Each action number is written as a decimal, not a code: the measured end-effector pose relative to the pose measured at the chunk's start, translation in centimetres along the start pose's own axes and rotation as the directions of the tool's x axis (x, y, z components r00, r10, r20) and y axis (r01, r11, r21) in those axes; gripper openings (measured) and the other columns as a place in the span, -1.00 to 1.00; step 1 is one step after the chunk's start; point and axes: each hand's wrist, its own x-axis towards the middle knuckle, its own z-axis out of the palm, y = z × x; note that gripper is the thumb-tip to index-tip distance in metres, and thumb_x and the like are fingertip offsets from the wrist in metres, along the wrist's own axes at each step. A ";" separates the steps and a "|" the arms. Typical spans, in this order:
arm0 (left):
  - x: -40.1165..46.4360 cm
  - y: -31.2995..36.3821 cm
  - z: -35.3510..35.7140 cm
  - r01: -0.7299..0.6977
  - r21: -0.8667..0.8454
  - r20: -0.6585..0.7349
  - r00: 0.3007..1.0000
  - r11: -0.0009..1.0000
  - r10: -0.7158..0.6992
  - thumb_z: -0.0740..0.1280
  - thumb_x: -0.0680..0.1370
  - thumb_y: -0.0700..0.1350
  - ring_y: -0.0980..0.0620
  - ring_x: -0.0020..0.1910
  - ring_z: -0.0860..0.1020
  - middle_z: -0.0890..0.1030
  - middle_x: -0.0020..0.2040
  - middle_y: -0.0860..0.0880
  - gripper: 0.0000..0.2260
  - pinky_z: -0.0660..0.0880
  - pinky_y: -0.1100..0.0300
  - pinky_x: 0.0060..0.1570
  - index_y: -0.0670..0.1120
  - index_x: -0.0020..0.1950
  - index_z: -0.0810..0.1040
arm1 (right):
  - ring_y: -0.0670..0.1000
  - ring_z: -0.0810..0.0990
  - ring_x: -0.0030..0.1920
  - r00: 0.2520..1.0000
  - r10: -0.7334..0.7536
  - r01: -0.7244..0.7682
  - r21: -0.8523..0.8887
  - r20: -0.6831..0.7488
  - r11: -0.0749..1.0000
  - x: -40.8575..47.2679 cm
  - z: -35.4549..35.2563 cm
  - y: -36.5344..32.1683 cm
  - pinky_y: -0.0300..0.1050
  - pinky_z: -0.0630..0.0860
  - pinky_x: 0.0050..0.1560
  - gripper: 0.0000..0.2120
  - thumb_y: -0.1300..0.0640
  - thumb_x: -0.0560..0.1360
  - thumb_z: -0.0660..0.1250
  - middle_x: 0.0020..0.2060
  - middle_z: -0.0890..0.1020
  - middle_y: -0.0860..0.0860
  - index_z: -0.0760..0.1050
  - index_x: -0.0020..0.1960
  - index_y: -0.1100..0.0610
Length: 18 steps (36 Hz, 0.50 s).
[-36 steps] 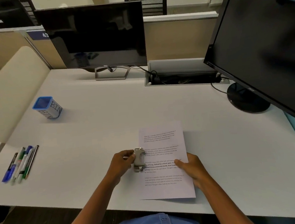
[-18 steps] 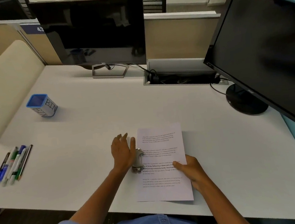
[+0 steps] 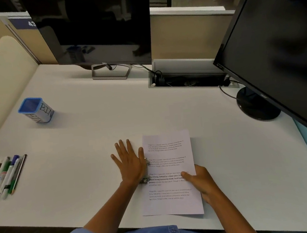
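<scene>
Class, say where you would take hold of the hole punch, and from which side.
Probably its top lever, from the left: the hole punch sits on the left edge of the sheet, slot facing right, under the flat left hand.

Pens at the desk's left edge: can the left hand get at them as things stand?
Probably yes. The left hand presses flat on the punch, gripping nothing, and nothing lies on the desk between it and the pens. It would have to lift off the punch.
</scene>
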 end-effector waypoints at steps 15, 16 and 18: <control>0.2 -1.2 1.6 0.029 0.089 -0.101 0.995 0.996 -0.020 -0.16 0.69 0.22 -0.09 0.68 -0.29 -0.24 0.71 -0.13 -0.34 -0.21 -0.33 0.61 -0.09 0.71 -0.18 | -0.06 0.79 0.00 0.999 0.035 -0.035 0.003 -0.007 0.999 0.0 0.0 -0.5 -0.15 0.71 -0.05 -0.76 0.14 0.60 0.48 0.05 0.79 -0.13 0.65 0.22 -0.11; 0.2 -1.3 1.7 0.027 0.094 -0.110 0.994 0.995 -0.017 -0.14 0.70 0.21 -0.09 0.69 -0.29 -0.24 0.71 -0.13 -0.34 -0.21 -0.34 0.61 -0.09 0.71 -0.18 | -0.06 0.79 0.01 0.999 0.037 -0.037 0.000 -0.009 0.999 0.1 0.0 -0.5 -0.13 0.71 -0.02 -0.75 0.15 0.60 0.48 0.06 0.79 -0.13 0.65 0.22 -0.11; 0.3 -1.7 1.9 0.026 0.102 -0.138 0.990 0.994 -0.011 -0.10 0.70 0.18 -0.10 0.69 -0.26 -0.21 0.71 -0.13 -0.35 -0.19 -0.35 0.60 -0.09 0.71 -0.16 | -0.05 0.79 0.01 0.999 0.039 -0.039 -0.005 -0.014 0.999 0.2 0.1 -0.4 -0.10 0.72 0.01 -0.75 0.15 0.60 0.49 0.06 0.79 -0.13 0.65 0.21 -0.13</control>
